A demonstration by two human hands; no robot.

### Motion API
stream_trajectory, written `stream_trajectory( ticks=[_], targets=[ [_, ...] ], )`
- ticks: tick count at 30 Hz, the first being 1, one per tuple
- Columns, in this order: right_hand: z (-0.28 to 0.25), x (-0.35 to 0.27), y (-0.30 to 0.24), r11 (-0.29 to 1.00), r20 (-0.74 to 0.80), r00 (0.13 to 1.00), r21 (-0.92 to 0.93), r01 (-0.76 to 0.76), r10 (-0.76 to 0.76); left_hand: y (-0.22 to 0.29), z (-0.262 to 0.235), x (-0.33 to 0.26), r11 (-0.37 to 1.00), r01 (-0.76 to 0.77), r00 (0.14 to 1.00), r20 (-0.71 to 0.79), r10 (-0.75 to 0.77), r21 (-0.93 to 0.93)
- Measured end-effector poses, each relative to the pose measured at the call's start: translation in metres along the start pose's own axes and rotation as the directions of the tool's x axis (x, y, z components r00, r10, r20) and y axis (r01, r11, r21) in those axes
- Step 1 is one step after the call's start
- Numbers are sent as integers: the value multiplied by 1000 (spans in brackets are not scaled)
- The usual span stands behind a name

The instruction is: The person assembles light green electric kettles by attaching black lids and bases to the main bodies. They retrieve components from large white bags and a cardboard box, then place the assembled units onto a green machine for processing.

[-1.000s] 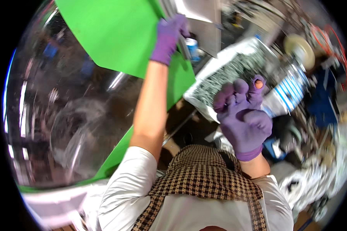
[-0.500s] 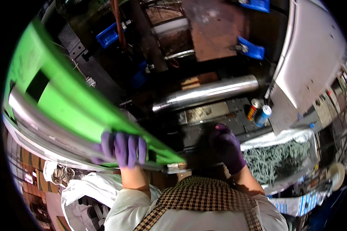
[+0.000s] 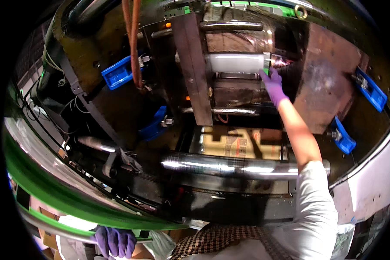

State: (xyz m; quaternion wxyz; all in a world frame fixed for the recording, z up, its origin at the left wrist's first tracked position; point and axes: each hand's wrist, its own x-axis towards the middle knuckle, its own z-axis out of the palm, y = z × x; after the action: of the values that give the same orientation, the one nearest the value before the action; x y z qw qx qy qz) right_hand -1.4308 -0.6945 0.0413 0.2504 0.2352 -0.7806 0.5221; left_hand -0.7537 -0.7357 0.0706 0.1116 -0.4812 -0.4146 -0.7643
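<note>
My left hand [image 3: 115, 242], in a purple glove, is closed around the metal handle bar [image 3: 60, 229] of the green machine door [image 3: 95, 212] at the lower left. My right hand [image 3: 274, 86], gloved the same way, reaches far into the machine between two thick steel plates. Its fingers are stretched out and apart at the right end of a whitish cylinder [image 3: 238, 63]. A small patch of green shows beside the fingertips; whether they touch it or the cylinder I cannot tell. Nothing visible is held in this hand.
A shiny steel bar [image 3: 229, 166] runs across in front of me, below my right forearm. Blue clamp-like pieces [image 3: 344, 138] sit on both sides. Reddish hoses [image 3: 135, 47] hang at the upper left. A printed cardboard piece [image 3: 238, 145] lies below the plates.
My right hand has gone from near my body up and forward into the machine. The green door has swung or slid left, with my left hand still on its bar. The view has shifted forward.
</note>
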Motion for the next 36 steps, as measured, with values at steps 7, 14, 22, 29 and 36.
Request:
stream_trajectory(
  ticks=[7, 14, 22, 29, 36],
  targets=[
    [67, 82, 42, 815, 186, 975, 542, -204, 120, -4, 18, -1, 987, -38, 946, -312, 85, 157],
    [-5, -37, -4, 683, -37, 993, 729, -48, 109, -22, 9, 12, 992, -63, 982, -171, 81, 111],
    [-213, -258, -24, 860, -240, 868, 178, 479, -434, -74, 1, 48, 991, -47, 981, 181, 69, -124],
    [-487, -434, -32, 887, 186, 887, -117, 446, -422, -203, 29, 120, 968, -70, 901, 401, 165, -239],
    [-612, -620, -83, 937, 229, 973, -330, 113, -37, -363, 115, 193, 977, 130, 984, 146, -106, -167]
  ],
)
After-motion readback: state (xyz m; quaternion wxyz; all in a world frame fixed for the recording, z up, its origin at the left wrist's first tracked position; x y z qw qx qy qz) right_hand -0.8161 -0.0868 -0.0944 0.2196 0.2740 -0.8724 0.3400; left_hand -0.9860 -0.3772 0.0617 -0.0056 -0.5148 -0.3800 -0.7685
